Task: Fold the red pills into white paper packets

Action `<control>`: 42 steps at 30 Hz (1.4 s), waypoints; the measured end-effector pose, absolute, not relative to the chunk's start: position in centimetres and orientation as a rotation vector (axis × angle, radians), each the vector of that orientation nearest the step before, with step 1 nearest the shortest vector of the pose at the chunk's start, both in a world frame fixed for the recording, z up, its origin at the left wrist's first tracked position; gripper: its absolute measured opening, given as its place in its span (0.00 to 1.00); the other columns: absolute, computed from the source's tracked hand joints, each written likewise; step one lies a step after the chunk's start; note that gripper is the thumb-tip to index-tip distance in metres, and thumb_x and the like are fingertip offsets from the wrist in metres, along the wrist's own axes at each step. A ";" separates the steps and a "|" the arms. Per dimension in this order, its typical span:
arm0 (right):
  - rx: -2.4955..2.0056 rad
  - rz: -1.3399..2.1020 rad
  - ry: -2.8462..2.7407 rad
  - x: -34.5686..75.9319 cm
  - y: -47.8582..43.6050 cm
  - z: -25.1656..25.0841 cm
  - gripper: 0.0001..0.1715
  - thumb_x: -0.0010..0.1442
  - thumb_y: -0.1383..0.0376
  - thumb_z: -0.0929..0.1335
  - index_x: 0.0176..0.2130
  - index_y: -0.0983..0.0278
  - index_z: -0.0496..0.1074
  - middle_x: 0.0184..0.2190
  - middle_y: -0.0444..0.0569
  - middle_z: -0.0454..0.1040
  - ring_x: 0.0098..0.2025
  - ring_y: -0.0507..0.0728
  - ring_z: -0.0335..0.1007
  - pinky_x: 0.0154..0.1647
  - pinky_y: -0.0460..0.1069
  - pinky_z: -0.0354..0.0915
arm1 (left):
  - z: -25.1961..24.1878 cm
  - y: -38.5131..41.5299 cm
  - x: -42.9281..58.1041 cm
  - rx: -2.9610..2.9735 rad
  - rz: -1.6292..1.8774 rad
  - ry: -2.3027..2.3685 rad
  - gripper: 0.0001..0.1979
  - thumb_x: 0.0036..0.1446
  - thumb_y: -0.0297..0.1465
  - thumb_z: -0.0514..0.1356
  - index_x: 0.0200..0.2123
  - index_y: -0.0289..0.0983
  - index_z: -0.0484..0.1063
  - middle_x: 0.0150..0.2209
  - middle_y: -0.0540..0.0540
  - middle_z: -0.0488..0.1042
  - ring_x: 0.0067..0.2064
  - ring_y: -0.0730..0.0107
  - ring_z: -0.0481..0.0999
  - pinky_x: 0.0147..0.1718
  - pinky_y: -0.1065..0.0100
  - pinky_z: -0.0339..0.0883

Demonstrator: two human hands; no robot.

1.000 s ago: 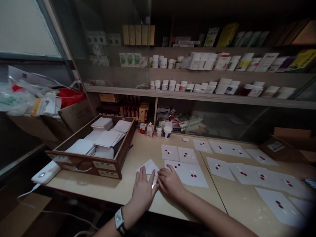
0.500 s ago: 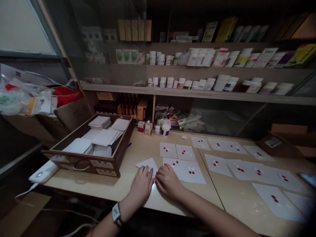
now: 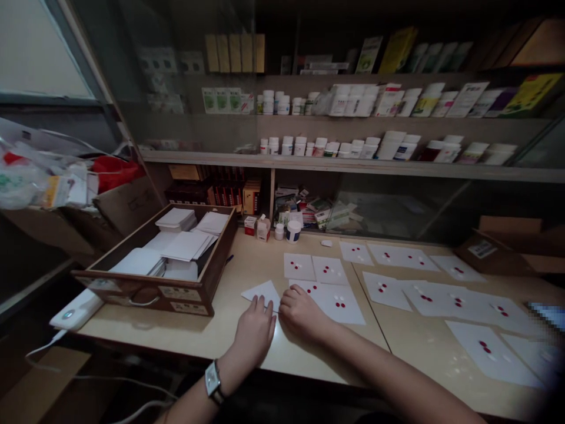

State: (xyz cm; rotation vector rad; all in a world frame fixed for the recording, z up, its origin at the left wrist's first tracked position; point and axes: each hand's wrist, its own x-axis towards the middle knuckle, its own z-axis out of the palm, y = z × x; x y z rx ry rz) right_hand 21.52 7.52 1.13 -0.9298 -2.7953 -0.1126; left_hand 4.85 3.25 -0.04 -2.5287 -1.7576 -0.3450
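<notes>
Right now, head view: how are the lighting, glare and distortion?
In the head view, the scene is dim, the window is washed out, the wide lens skews the shelf edge, soft glare marks the tabletop, and a pixelated patch sits at the right edge.

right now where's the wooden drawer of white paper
In the head view, the wooden drawer sits at the left end of the counter, just left of the white paper sheet beside the person's left hand.
</notes>
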 end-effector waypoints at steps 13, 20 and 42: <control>-0.660 -0.084 -2.708 20.6 8.3 0.1 0.07 0.62 0.69 0.63 0.34 0.66 0.71 0.31 0.51 0.72 0.36 0.56 0.62 0.41 0.51 0.57 | 0.1 3.0 4.9 -2.545 -0.610 -2.066 0.16 0.57 0.24 0.53 0.45 0.33 0.75 0.55 0.36 0.68 0.59 0.53 0.64 0.55 0.58 0.62; -0.913 0.528 -2.471 20.1 8.7 1.5 0.07 0.59 0.69 0.64 0.34 0.65 0.73 0.30 0.49 0.74 0.34 0.54 0.66 0.38 0.47 0.60 | 0.1 3.3 4.1 -2.540 -0.938 -2.114 0.14 0.60 0.27 0.50 0.42 0.35 0.75 0.51 0.37 0.73 0.55 0.58 0.70 0.52 0.60 0.65; -1.266 0.602 -2.333 17.5 9.7 0.7 0.05 0.55 0.70 0.65 0.30 0.66 0.72 0.28 0.47 0.73 0.31 0.53 0.65 0.33 0.45 0.56 | -0.4 4.4 3.4 -2.422 -0.919 -2.057 0.16 0.61 0.27 0.51 0.52 0.35 0.65 0.53 0.37 0.68 0.51 0.60 0.71 0.47 0.61 0.67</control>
